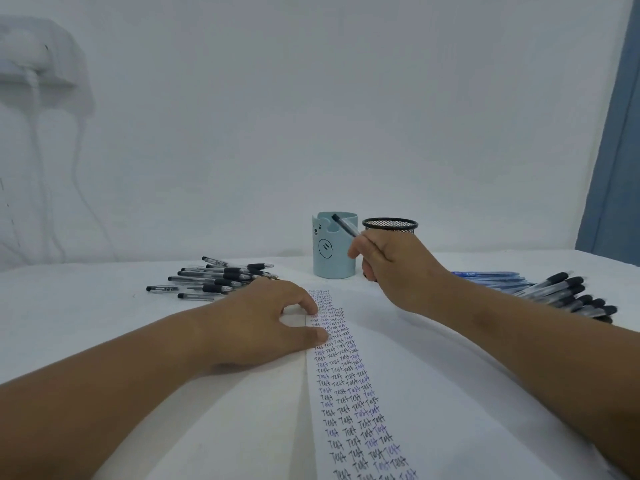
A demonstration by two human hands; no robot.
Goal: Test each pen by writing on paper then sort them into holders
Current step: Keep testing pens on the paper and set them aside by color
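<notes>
Well along, I judge: the paper (363,393) carries many "Test" rows, pen piles (214,280) still lie both sides, the left hand (263,323) presses flat, the right hand (391,265) grips a pen (344,225) near the blue holder (332,251)

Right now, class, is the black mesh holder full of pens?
No: the black mesh holder shows no pens above its rim, and the right hand holds a pen.
</notes>
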